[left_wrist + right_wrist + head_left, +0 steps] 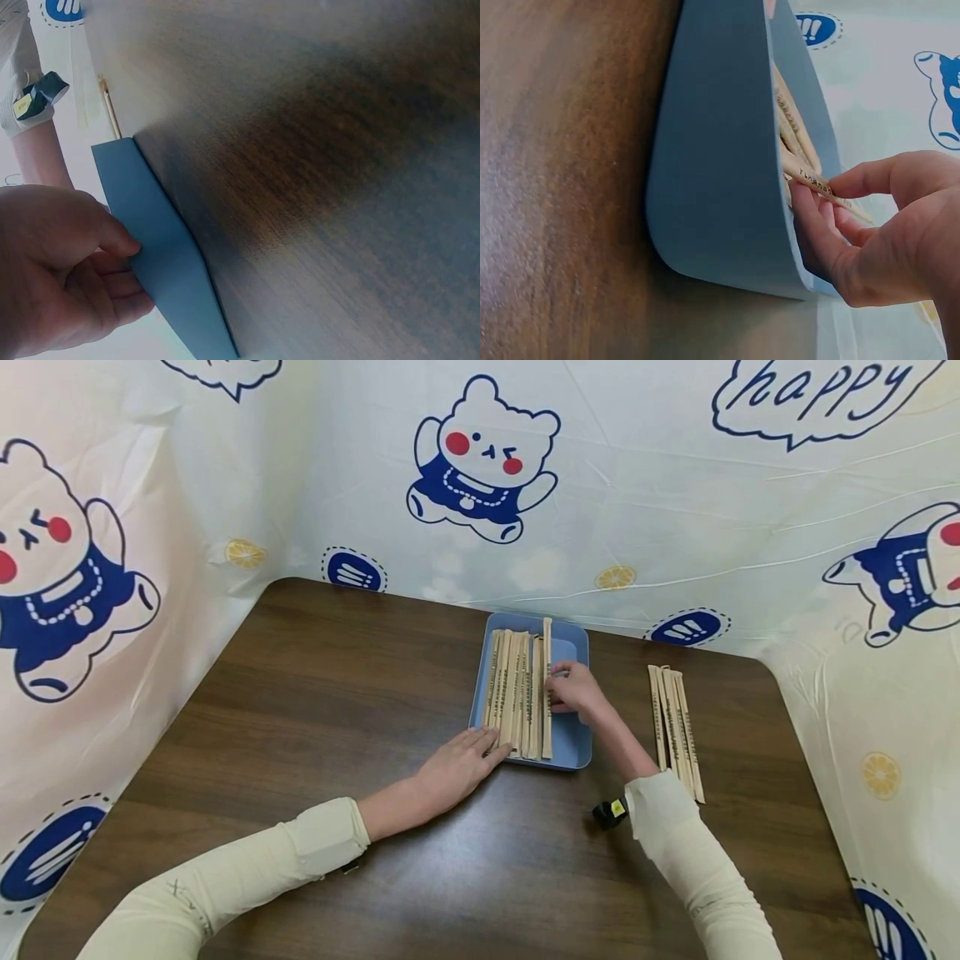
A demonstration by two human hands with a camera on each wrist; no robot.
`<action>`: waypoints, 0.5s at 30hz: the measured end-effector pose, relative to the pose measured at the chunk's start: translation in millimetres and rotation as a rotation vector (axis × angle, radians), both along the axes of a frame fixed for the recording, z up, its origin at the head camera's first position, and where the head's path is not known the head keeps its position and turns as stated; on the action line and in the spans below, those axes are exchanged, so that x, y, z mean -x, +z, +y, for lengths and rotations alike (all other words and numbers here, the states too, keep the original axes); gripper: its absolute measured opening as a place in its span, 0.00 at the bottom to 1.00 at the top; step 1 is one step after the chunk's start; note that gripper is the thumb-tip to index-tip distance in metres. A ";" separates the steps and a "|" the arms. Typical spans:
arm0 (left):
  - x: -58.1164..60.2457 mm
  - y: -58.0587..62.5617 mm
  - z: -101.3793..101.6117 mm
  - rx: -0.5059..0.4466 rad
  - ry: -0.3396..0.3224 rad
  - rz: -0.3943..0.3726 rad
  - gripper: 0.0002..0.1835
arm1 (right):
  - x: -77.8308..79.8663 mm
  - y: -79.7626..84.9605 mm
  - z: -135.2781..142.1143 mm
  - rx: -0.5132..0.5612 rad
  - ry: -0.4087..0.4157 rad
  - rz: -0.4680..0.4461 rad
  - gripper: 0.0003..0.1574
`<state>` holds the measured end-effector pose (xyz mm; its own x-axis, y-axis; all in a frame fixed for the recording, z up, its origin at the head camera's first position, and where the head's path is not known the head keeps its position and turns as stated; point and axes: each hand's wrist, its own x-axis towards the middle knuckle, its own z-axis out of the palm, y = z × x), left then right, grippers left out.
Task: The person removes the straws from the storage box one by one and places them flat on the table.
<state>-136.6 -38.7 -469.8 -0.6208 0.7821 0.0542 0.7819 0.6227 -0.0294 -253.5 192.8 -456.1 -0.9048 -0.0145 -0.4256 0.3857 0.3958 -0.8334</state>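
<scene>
Tabletop (322, 693): Dark wood grain is backed by a cloth (637, 460) printed with cartoon bears.

Left hand (457, 768): Fingers are kept close together, loosely bent, against the tray's near-left corner; how firmly the rim is pressed cannot be told.

Blue tray (573, 739): Most of the paper-wrapped sticks (513, 693) are gathered inside, laid lengthwise in a row from the left wall, with bare floor exposed at right. By that share, the larger part of the work is judged done.

Single stick (547, 718): At the row's right edge, within the tray, it is pinched and not yet released.

Right hand (577, 689): Thumb and fingertips are closed on that one stick.

Loose group (677, 727): A few more are seen on the table, right of the tray and apart from it, untouched; these are judged to be what is left, if the tray is being filled.
</scene>
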 end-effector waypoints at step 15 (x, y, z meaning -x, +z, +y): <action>-0.4 0.6 0.0 -0.001 -0.001 0.011 0.26 | 0.3 15.8 20.8 0.021 0.004 0.010 0.27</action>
<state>-136.2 -38.7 -469.2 -0.6195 0.7825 0.0618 0.7821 0.6221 -0.0373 -253.8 213.6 -440.3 -0.9090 -0.0269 -0.4160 0.3757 0.3800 -0.8453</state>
